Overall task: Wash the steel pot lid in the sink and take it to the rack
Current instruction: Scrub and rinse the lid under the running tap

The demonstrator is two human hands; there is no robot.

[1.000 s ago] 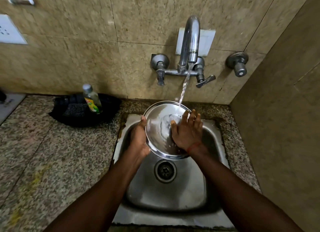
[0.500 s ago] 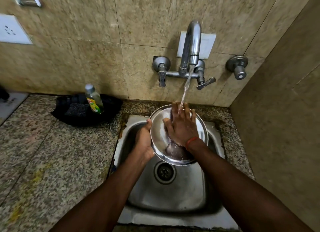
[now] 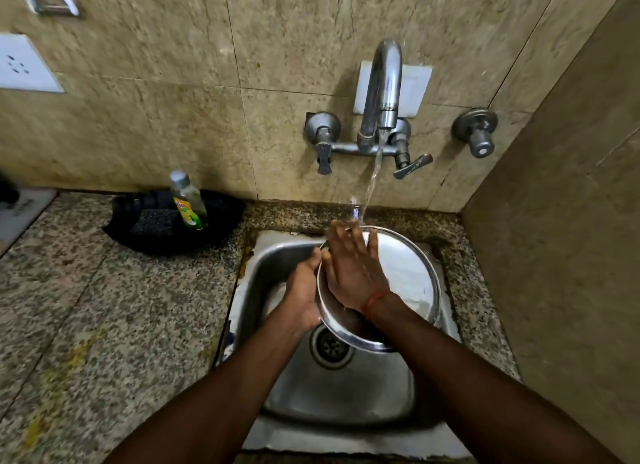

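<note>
The round steel pot lid (image 3: 408, 276) is held tilted over the steel sink (image 3: 346, 394), under the running tap (image 3: 382, 92). My left hand (image 3: 303, 290) grips the lid's left rim, thumb on the edge. My right hand (image 3: 353, 266) lies flat on the lid's inner face with straight fingers, its fingertips in the water stream. A red thread circles my right wrist. The lid's lower left part is hidden by my right hand and wrist.
A dish soap bottle (image 3: 188, 202) stands in a black tray (image 3: 221, 228) with a dark scrub pad (image 3: 154, 221) on the granite counter (image 3: 86, 307) left of the sink. A tiled wall closes in on the right. The sink drain (image 3: 329, 345) is below the lid.
The lid has shifted right and a little down over the sink. My right hand slid up its face toward the top rim, into the water stream. My left hand keeps its hold.
</note>
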